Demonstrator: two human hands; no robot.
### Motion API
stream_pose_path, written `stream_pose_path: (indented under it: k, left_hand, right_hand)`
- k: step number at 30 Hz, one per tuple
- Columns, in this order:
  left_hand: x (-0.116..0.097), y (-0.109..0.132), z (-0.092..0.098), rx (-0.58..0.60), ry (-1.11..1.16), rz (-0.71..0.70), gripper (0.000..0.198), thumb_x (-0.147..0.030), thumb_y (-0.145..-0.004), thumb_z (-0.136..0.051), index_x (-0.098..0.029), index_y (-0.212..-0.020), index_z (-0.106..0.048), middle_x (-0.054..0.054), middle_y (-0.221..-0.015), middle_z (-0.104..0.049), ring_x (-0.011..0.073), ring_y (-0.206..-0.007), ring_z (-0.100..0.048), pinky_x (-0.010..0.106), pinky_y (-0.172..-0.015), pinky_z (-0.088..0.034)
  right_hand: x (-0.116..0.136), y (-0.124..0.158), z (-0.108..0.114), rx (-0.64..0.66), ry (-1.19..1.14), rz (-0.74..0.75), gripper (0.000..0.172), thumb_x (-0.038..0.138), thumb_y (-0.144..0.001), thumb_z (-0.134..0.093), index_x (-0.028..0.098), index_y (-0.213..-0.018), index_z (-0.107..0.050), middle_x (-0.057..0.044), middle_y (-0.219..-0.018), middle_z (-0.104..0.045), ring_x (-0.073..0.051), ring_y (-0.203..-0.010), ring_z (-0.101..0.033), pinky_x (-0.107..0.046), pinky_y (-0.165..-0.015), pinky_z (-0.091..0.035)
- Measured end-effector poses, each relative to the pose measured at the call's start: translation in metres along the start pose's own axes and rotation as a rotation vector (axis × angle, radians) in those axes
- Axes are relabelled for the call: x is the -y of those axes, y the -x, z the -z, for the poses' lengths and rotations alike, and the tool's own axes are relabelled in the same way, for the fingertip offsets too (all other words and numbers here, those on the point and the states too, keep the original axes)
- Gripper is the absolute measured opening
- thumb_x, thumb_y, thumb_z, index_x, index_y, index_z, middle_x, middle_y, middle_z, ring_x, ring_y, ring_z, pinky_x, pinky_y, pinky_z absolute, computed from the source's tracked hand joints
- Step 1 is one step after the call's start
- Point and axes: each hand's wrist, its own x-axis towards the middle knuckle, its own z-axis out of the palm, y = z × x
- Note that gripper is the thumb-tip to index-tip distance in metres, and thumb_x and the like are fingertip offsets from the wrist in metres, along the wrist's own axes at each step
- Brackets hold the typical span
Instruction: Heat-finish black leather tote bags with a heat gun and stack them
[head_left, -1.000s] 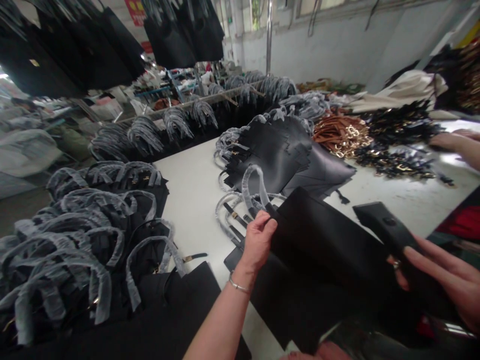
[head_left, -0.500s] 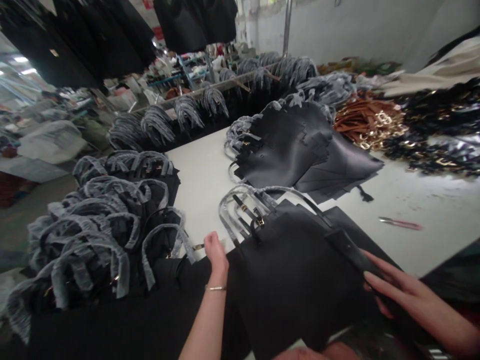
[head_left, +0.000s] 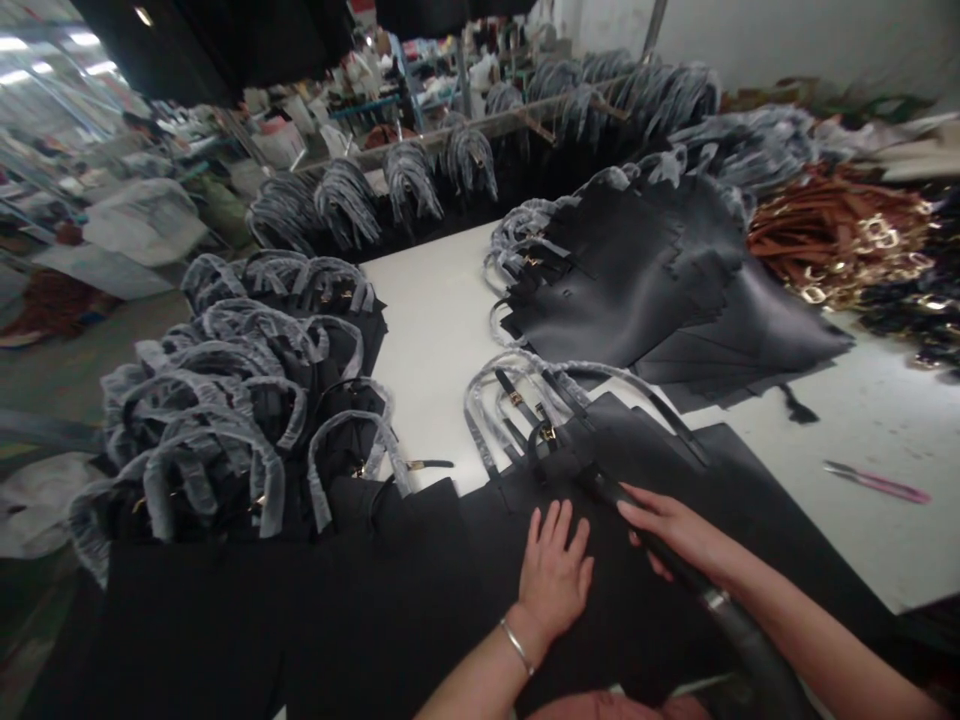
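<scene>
My left hand, with a silver bangle at the wrist, lies flat on a black bag panel, its fingers spread. To its right, my right hand is closed around a long black strap-like or tube-like piece; its exact kind I cannot make out. The far end of that piece rests on the panel just beyond my left fingertips. Plastic-wrapped handles arch from the panel's far edge, with short black straps and gold buckles between them.
Black bag pieces with wrapped handles are heaped at left. More black panels lie beyond on the white table. A pink-handled cutter lies at right, near brown straps with gold buckles. Wrapped handles hang on a rail behind.
My left hand has moved right from the panels' far edge and opened flat on the panel. My right hand has brought the black piece leftward, near it. The view has shifted.
</scene>
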Motion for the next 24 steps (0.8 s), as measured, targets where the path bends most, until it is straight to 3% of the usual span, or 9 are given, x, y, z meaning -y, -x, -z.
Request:
stream_pose_path:
  k: [10, 17, 24]
  left_hand:
    - [0.002, -0.001, 0.002, 0.017, 0.038, 0.009, 0.045, -0.041, -0.094, -0.042, -0.025, -0.136, -0.045, 0.006, -0.150, -0.033, 0.0232, -0.140, -0.026, 0.048, -0.114, -0.025]
    - [0.002, -0.002, -0.002, 0.004, 0.024, 0.016, 0.047, -0.042, -0.093, -0.043, -0.024, -0.137, -0.044, 0.007, -0.151, -0.032, 0.0234, -0.140, -0.026, 0.048, -0.115, -0.024]
    - [0.005, 0.006, -0.012, -0.083, 0.092, -0.072, 0.040, -0.030, -0.094, -0.042, -0.018, -0.131, -0.050, 0.006, -0.136, -0.053, 0.0201, -0.129, -0.043, 0.039, -0.113, -0.031]
  right_hand:
    - [-0.005, 0.002, 0.008, 0.044, 0.067, -0.073, 0.069, 0.047, -0.086, -0.052, 0.020, -0.146, -0.029, 0.003, -0.064, -0.059, -0.009, -0.033, -0.052, -0.018, -0.031, -0.038]
    - [0.015, -0.012, -0.018, -0.099, 0.124, 0.170, 0.071, 0.047, -0.083, -0.057, 0.020, -0.144, -0.035, 0.003, -0.070, -0.058, -0.010, -0.040, -0.054, -0.021, -0.037, -0.044]
    - [0.011, 0.007, -0.017, 0.005, 0.217, 0.076, 0.075, 0.051, -0.081, -0.057, 0.017, -0.144, -0.036, 0.004, -0.065, -0.057, -0.009, -0.037, -0.052, -0.020, -0.034, -0.040]
